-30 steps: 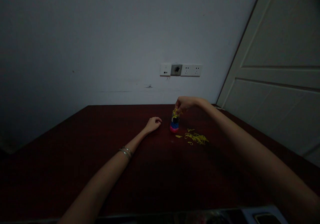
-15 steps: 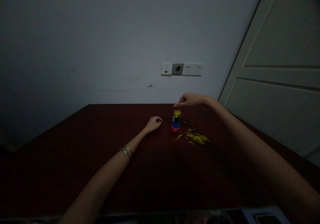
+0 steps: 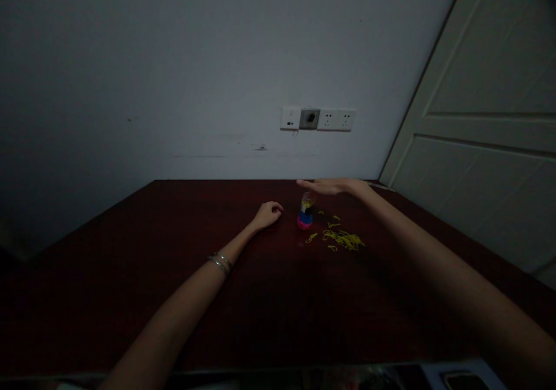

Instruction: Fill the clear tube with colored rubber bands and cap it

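Observation:
A small clear jar (image 3: 305, 211) stands upright on the dark red table (image 3: 243, 297). Inside are layers of pink, blue, dark and yellow, the yellow part looking like rubber bands. My right hand (image 3: 328, 186) is stretched out flat, palm down, over the jar's mouth; whether it touches the rim I cannot tell. To the jar's right lies a loose pile of yellow rubber bands (image 3: 345, 240), with several single ones scattered around. My left hand (image 3: 268, 214) rests on the table left of the jar, its fingers curled in and no object visible in them.
Behind the table is a pale wall with a row of sockets (image 3: 318, 119). A panelled white door (image 3: 486, 129) stands at the right. Along the table's near edge, dark items and a pale blue object (image 3: 460, 372) show at the bottom.
My right hand has lowered and flattened over the jar. The yellow bands that stuck up at the jar's mouth now sit lower inside it. My left hand stays in place.

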Demonstrator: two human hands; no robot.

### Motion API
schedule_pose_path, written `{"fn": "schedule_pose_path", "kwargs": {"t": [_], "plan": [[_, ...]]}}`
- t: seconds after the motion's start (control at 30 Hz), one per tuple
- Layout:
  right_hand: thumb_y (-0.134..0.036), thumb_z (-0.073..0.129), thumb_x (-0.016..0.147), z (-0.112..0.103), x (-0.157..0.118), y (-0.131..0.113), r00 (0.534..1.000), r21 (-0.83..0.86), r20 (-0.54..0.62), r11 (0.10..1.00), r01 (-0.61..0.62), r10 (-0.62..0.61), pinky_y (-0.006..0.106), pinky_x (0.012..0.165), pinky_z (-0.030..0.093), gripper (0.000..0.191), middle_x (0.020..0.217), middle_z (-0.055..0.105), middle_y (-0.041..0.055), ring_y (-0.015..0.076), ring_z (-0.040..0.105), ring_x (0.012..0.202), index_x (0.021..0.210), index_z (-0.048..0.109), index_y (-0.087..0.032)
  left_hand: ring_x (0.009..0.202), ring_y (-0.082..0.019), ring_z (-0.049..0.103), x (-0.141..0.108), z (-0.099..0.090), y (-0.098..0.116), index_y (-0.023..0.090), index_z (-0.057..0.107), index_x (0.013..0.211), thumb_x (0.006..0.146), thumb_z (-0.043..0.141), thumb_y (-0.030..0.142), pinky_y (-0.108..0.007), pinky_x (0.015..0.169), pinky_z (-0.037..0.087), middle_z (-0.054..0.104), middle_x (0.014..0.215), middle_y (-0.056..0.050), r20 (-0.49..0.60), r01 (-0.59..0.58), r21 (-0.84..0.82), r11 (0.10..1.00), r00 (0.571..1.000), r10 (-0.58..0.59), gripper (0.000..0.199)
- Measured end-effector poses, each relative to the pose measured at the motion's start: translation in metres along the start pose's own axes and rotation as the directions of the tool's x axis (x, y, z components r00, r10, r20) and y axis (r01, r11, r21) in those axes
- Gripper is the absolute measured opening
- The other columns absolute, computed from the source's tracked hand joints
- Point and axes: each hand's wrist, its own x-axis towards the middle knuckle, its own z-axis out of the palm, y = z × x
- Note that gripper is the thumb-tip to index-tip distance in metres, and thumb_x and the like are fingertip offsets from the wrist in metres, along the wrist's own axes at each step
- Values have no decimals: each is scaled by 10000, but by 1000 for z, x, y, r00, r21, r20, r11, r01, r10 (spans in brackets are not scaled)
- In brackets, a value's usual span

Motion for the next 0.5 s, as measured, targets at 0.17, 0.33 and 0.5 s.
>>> {"fn": "schedule_pose_path", "kwargs": {"t": [0.17,0.33,0.5], "plan": [[-799,180,699,10,14,0,983,20,179,999,-48,44,436,857,420,814,904,688,92,293,588,928,843,721,-208,751,-131,566,-1,-1,1,117,670,877,692,469,114,-225,726,440,646,862,-53,-6,-25,6,1000,1000,25,273],[-771,142,733,17,16,-6,961,64,254,989,-134,114,431,766,441,839,844,678,123,272,598,818,762,720,-163,755,-136,569,-1,0,0,119,671,880,694,472,118,-232,732,442,648,865,-56,-10,-34,13,999,999,34,273],[-762,195,735,16,11,-12,952,88,268,981,-174,145,386,682,457,789,877,666,119,243,593,769,782,713,-168,756,-137,569,-1,1,-2,121,675,866,696,466,121,-237,737,441,650,874,-58,-14,-49,11,999,999,49,269]]}}
